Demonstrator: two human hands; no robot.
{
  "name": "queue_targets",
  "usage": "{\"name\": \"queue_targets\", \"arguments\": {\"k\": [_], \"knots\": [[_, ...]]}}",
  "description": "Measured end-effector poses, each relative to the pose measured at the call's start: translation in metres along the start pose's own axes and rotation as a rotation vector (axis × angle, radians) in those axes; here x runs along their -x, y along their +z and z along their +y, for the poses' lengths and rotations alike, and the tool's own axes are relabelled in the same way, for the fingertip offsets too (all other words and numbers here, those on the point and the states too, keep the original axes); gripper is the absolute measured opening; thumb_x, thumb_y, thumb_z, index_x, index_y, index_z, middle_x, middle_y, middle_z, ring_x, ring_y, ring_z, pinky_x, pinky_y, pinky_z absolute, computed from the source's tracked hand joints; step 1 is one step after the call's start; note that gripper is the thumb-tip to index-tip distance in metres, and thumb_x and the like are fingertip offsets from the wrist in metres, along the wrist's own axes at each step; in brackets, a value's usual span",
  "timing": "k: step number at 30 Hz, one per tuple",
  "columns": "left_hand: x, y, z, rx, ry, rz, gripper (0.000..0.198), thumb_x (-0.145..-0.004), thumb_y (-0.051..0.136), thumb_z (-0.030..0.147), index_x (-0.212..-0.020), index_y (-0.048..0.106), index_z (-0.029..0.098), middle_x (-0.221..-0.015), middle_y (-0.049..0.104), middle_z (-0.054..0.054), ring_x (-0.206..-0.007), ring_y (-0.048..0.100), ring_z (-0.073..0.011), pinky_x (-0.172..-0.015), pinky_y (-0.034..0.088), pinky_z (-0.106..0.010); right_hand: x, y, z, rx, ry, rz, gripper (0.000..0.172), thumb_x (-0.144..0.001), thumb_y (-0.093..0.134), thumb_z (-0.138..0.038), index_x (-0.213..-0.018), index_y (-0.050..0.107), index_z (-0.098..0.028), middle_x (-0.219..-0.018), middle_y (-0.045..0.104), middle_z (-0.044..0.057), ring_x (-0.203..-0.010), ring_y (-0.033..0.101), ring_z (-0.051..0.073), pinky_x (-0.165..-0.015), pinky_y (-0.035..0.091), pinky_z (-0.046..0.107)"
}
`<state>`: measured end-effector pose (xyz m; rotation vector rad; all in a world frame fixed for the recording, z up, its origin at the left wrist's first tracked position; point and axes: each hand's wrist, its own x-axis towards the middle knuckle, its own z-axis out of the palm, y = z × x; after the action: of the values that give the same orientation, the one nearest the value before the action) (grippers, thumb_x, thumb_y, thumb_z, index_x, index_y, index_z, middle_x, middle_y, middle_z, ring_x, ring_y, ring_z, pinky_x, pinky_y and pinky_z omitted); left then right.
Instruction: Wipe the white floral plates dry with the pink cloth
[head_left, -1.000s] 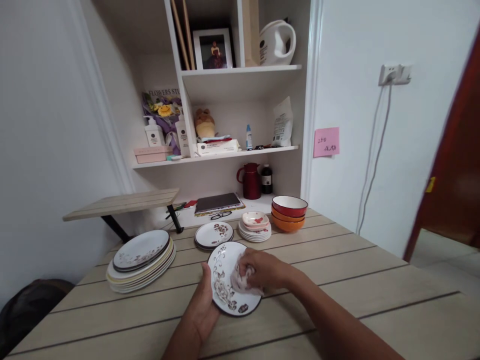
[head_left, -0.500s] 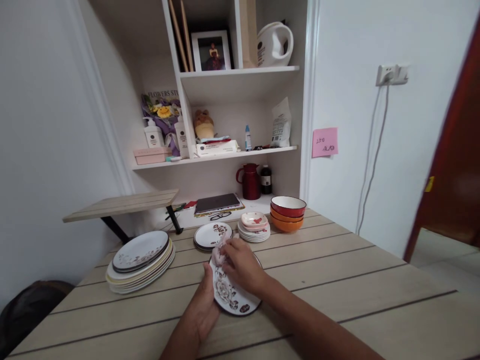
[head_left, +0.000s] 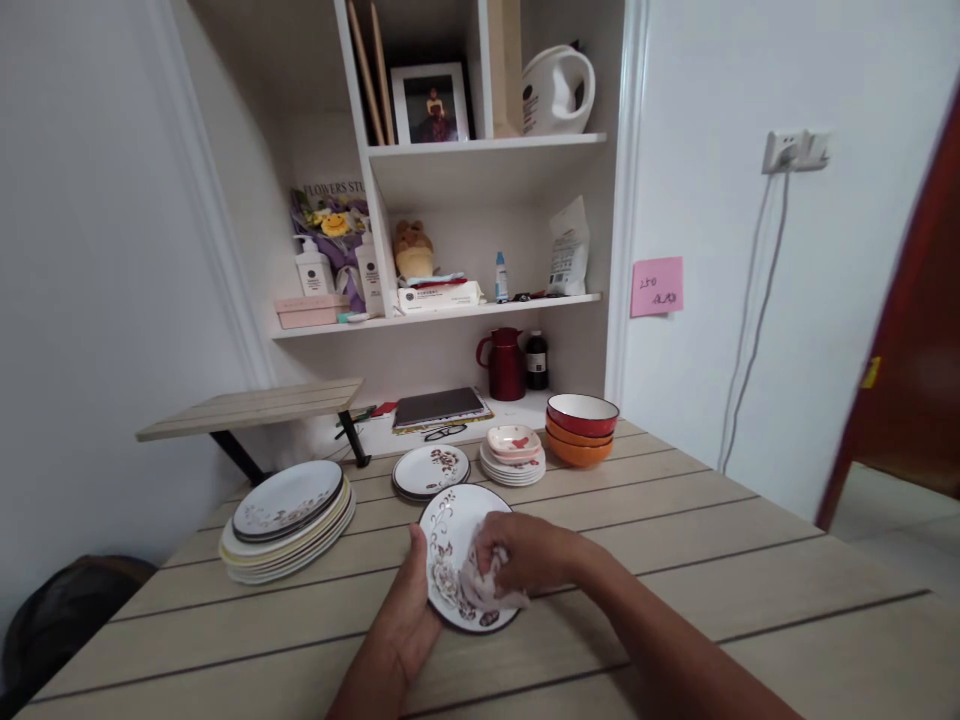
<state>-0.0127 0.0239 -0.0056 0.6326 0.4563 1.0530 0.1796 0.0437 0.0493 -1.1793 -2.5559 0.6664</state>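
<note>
A white plate [head_left: 454, 520] with a dark rim and brown flower print is tilted up above the table. My left hand [head_left: 411, 610] grips its left edge, thumb on the rim and the other fingers hidden beneath. Bunched in my right hand [head_left: 525, 552] is a pale pinkish cloth [head_left: 484, 585], pressed on the plate's lower right face. Just beyond lies a short stack of matching small plates [head_left: 420, 470]. Small white plates [head_left: 514, 473] carry a pink-rimmed dish [head_left: 514, 442] to the right of that stack.
Large plates [head_left: 289, 505] are stacked at left, near a raised wooden stand [head_left: 255, 408]. Red and orange bowls [head_left: 581, 430] stand nested at the back right. Glasses [head_left: 445, 433], a dark laptop-like slab [head_left: 439, 405] and a red jug [head_left: 506, 365] sit behind, under shelves.
My right hand has slid the cloth from the plate's upper left down to its lower right. The left hand keeps its hold on the plate. The view has shifted slightly.
</note>
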Motion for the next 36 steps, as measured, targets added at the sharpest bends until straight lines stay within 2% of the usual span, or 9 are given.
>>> {"name": "queue_targets", "arguments": {"k": [6, 8, 10, 12, 16, 23, 27, 33, 36], "knots": [[-0.002, 0.004, 0.002, -0.016, 0.015, 0.046, 0.06, -0.087, 0.046, 0.049, -0.137, 0.043, 0.015, -0.13, 0.057, -0.015, -0.127, 0.047, -0.0254, -0.112, 0.026, -0.044, -0.013, -0.001, 0.007, 0.091, 0.335, 0.403, 0.021, -0.071, 0.065, -0.026, -0.092, 0.064, -0.024, -0.102, 0.059, 0.003, -0.081, 0.056, 0.017, -0.064, 0.034, 0.026], [-0.002, 0.005, 0.002, -0.026, 0.01, 0.038, 0.059, -0.087, 0.047, 0.047, -0.137, 0.043, 0.015, -0.129, 0.058, -0.016, -0.127, 0.047, -0.0252, -0.112, 0.027, -0.044, -0.022, 0.004, 0.001, 0.13, 0.343, 0.537, 0.017, -0.077, 0.059, -0.024, -0.094, 0.062, -0.022, -0.106, 0.058, 0.006, -0.086, 0.056, 0.019, -0.067, 0.036, 0.028], [-0.002, 0.006, 0.001, -0.028, 0.013, 0.03, 0.059, -0.088, 0.047, 0.046, -0.137, 0.042, 0.015, -0.128, 0.059, -0.016, -0.126, 0.048, -0.0248, -0.112, 0.028, -0.043, -0.03, 0.01, -0.008, 0.173, 0.233, 0.636, 0.019, -0.079, 0.054, -0.017, -0.096, 0.061, -0.02, -0.108, 0.058, 0.009, -0.097, 0.053, 0.022, -0.077, 0.038, 0.03], [-0.001, 0.007, 0.0, -0.021, 0.019, 0.034, 0.058, -0.088, 0.046, 0.046, -0.138, 0.041, 0.016, -0.128, 0.059, -0.015, -0.125, 0.05, -0.0241, -0.111, 0.029, -0.042, -0.036, 0.015, -0.018, 0.182, 0.144, 0.624, 0.024, -0.077, 0.058, -0.017, -0.101, 0.06, -0.02, -0.117, 0.056, 0.008, -0.109, 0.048, 0.023, -0.089, 0.037, 0.032], [0.004, 0.011, -0.001, -0.005, 0.052, 0.042, 0.06, -0.087, 0.044, 0.052, -0.137, 0.042, 0.02, -0.128, 0.059, -0.013, -0.123, 0.051, -0.024, -0.11, 0.031, -0.043, -0.034, 0.022, -0.035, 0.117, -0.147, 0.461, 0.045, -0.066, 0.074, -0.03, -0.108, 0.057, -0.021, -0.136, 0.047, 0.008, -0.115, 0.044, 0.026, -0.096, 0.034, 0.04], [0.008, 0.015, 0.001, -0.009, 0.103, 0.094, 0.064, -0.083, 0.042, 0.06, -0.132, 0.049, 0.019, -0.127, 0.061, -0.013, -0.124, 0.05, -0.0266, -0.109, 0.032, -0.044, -0.019, 0.027, -0.028, 0.003, -0.329, 0.251, 0.029, -0.065, 0.074, -0.024, -0.093, 0.064, -0.022, -0.121, 0.054, 0.004, -0.111, 0.049, 0.022, -0.095, 0.036, 0.033], [0.005, 0.012, 0.001, 0.034, 0.079, 0.06, 0.069, -0.082, 0.039, 0.062, -0.131, 0.051, 0.015, -0.126, 0.06, -0.016, -0.126, 0.048, -0.0286, -0.109, 0.03, -0.046, -0.015, 0.023, -0.016, -0.014, -0.275, 0.181, 0.025, -0.064, 0.073, -0.023, -0.088, 0.066, -0.023, -0.116, 0.054, 0.003, -0.102, 0.052, 0.019, -0.086, 0.039, 0.026], [0.004, 0.009, -0.001, 0.069, 0.086, 0.074, 0.068, -0.081, 0.044, 0.061, -0.134, 0.048, 0.017, -0.13, 0.057, -0.015, -0.129, 0.045, -0.0271, -0.112, 0.026, -0.044, -0.004, 0.004, -0.004, 0.103, 0.062, 0.292, 0.026, -0.07, 0.064, -0.024, -0.095, 0.061, -0.022, -0.105, 0.054, 0.003, -0.085, 0.052, 0.016, -0.067, 0.036, 0.024], [0.004, 0.007, -0.002, 0.076, 0.079, 0.083, 0.07, -0.081, 0.044, 0.062, -0.135, 0.046, 0.018, -0.131, 0.056, -0.014, -0.13, 0.044, -0.0266, -0.112, 0.026, -0.044, 0.002, 0.0, 0.0, 0.201, 0.086, 0.184, 0.023, -0.066, 0.066, -0.024, -0.089, 0.062, -0.021, -0.1, 0.053, 0.002, -0.073, 0.049, 0.013, -0.058, 0.03, 0.023]]}}
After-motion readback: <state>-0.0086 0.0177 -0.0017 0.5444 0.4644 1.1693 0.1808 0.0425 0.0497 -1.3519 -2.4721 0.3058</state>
